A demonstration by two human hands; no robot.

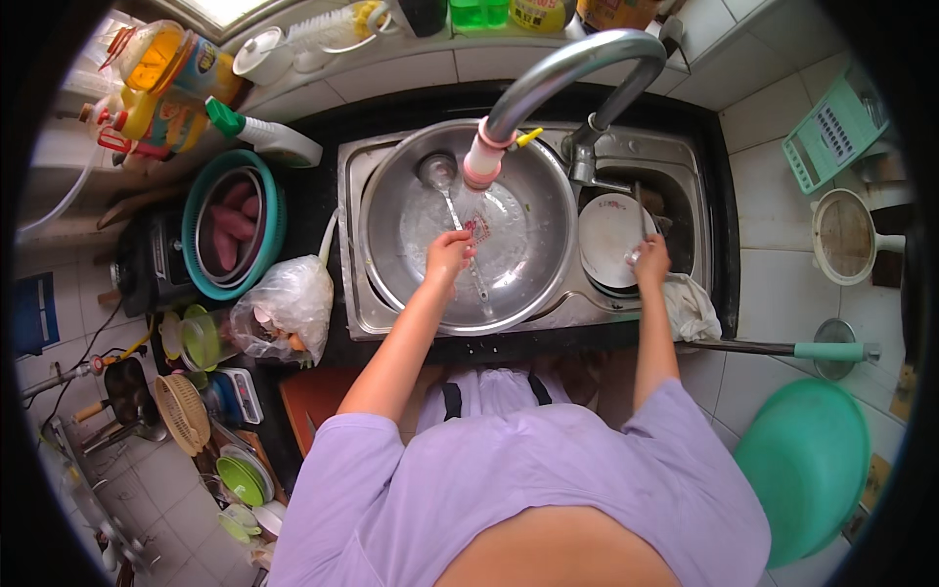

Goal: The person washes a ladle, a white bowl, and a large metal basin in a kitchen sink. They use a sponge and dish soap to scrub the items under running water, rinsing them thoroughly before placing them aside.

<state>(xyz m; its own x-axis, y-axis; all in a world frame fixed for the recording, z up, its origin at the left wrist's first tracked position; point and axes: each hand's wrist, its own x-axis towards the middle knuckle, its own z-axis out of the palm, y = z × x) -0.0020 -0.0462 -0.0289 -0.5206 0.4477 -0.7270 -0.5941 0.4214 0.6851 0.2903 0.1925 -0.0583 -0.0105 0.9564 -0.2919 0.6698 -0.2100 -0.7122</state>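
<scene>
A stainless steel ladle (440,174) lies slanted in a large steel basin (557,242), bowl end toward the far side. My left hand (449,258) is closed around the middle of its handle. Water sprays from the pink-and-white faucet nozzle (482,163) just above, close to the ladle's bowl. Over the smaller sink on the right, my right hand (651,258) grips a slim metal utensil (640,209) that points away from me; which kind I cannot tell. White plates (610,238) are stacked beside that hand. A red pattern shows in the basin's bottom.
A whitish cloth (689,308) hangs at the right sink's front edge. Left of the sink stand a plastic bag of scraps (290,308), a teal colander (277,246) holding sweet potatoes (233,227), and a spray bottle (271,139). The curved faucet (579,55) arches overhead.
</scene>
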